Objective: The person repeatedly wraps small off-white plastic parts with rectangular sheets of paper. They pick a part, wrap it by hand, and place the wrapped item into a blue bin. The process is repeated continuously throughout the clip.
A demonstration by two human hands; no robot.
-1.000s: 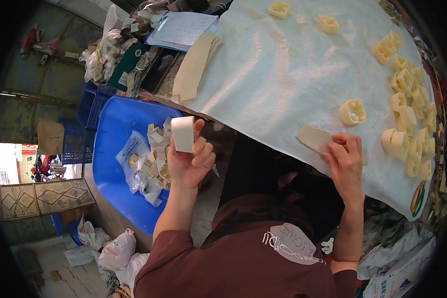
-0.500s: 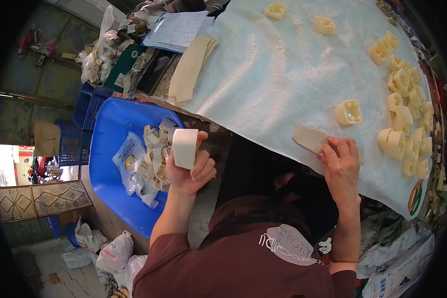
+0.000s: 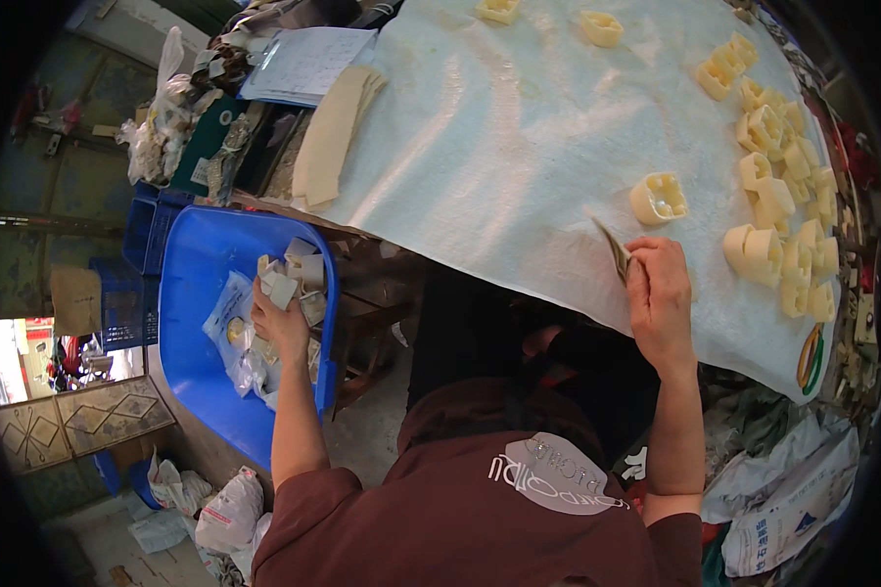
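Observation:
My left hand is down inside the blue tub, its fingers closed around a small cream piece among other loose pieces. Part of the fingers is hidden behind the pieces. Over the near edge of the cloth-covered table, my right hand pinches a thin, stiff beige strip, tilted up and seen nearly edge-on. Just beyond that hand, a hollow cream block with a notched inner wall stands on the white cloth.
Many cream blocks are clustered at the table's right side. A stack of long beige strips lies at the left edge, near a clipboard. Rubber bands rest at the near right corner. Plastic bags lie on the floor.
My left hand has moved left and down into the tub; the wide pale piece it held up is no longer seen there. My right hand has lifted and tilted the strip off the cloth.

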